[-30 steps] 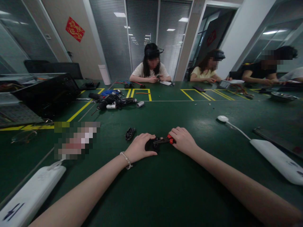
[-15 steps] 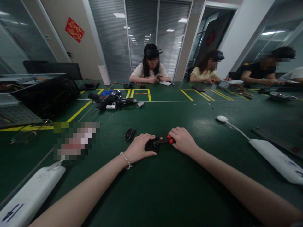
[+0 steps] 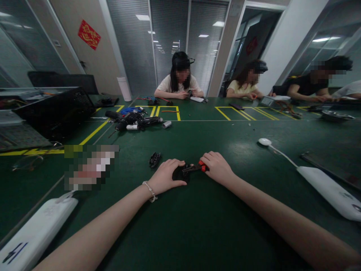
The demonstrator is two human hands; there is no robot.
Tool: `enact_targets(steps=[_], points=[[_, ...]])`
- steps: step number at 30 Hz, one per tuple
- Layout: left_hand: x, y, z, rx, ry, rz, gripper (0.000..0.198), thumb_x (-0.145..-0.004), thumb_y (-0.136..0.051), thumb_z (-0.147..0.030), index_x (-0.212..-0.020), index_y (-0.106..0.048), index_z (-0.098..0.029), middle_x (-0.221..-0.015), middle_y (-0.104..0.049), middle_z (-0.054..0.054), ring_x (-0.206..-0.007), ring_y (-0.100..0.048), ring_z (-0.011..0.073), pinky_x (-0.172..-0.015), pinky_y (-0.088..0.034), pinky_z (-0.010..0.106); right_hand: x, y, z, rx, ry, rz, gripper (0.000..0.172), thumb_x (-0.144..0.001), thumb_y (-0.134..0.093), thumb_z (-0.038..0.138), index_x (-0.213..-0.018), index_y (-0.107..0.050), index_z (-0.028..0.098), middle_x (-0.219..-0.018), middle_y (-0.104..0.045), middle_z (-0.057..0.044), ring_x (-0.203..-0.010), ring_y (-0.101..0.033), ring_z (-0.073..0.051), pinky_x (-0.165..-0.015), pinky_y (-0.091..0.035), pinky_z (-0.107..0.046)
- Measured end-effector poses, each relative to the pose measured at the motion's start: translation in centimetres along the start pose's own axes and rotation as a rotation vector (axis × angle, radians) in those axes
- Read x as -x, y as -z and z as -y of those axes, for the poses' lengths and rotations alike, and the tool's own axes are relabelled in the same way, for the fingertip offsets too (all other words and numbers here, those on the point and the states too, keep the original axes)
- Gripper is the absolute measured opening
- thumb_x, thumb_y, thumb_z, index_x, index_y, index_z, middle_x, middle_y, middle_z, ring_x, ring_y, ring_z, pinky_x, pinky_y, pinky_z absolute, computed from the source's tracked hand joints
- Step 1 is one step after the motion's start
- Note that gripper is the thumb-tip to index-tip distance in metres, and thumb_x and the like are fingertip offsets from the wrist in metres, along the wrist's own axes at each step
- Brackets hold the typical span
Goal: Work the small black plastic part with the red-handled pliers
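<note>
- Head view: a small black part (image 3: 179, 174) lies in the near middle of the green desk (image 3: 197, 218).
- The left hand (image 3: 166, 175) is curled over it and presses it down.
- The right hand (image 3: 217, 167) is closed around a red-handled tool (image 3: 194, 167). The tool's tip touches the part.
- The tool seems to be working on the part. The next move needs a firm hold so the part cannot slide.
- A little black piece (image 3: 155, 159) lies just left of the left hand.
- A white pack (image 3: 329, 192) lies to the right, and a pile of tools (image 3: 132, 121) lies far to the left.
- Other people (image 3: 180, 81) sit at the far side, by yellow lines (image 3: 169, 109) and grey blinds.
</note>
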State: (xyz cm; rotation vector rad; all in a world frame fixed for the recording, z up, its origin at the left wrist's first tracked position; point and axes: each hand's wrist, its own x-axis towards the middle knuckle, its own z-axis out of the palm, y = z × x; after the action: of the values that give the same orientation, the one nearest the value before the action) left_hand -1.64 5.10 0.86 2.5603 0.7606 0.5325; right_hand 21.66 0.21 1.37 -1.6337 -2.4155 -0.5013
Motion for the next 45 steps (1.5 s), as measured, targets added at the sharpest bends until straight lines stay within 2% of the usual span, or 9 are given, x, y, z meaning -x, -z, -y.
enact_targets(steps=[7, 23, 45], points=[[-0.10, -0.14, 0.13, -0.004, -0.007, -0.007, 0.060, -0.066, -0.065, -0.047, -0.116, -0.042, -0.023, -0.115, -0.049, 0.005, -0.104, -0.045, 0.0241, -0.088, -0.036, 0.040, 0.10, 0.15, 0.21, 0.020, -0.015, -0.005, 0.020, -0.065, -0.056, 0.019, -0.085, -0.056, 0.016, -0.086, -0.057, -0.007, -0.079, -0.046, -0.020, -0.070, -0.033, -0.031], [0.04, 0.01, 0.12, -0.015, -0.006, 0.004, 0.060, -0.066, -0.065, -0.048, -0.117, -0.041, -0.023, -0.115, -0.049, 0.005, -0.104, -0.045, 0.0242, -0.088, -0.036, 0.040, 0.07, 0.08, 0.06, 0.011, -0.006, -0.004, 0.024, -0.064, -0.057, 0.016, -0.088, -0.056, 0.016, -0.088, -0.057, -0.006, -0.082, -0.046, -0.019, -0.073, -0.034, -0.031], [0.04, -0.04, 0.07, -0.016, -0.003, 0.004, 0.060, -0.067, -0.064, -0.048, -0.117, -0.042, -0.023, -0.113, -0.049, 0.006, -0.103, -0.046, 0.0240, -0.088, -0.036, 0.040, 0.10, 0.25, 0.18, 0.009, -0.022, -0.005, 0.025, -0.066, -0.057, 0.020, -0.090, -0.056, 0.015, -0.090, -0.056, -0.007, -0.084, -0.046, -0.020, -0.075, -0.033, -0.032]])
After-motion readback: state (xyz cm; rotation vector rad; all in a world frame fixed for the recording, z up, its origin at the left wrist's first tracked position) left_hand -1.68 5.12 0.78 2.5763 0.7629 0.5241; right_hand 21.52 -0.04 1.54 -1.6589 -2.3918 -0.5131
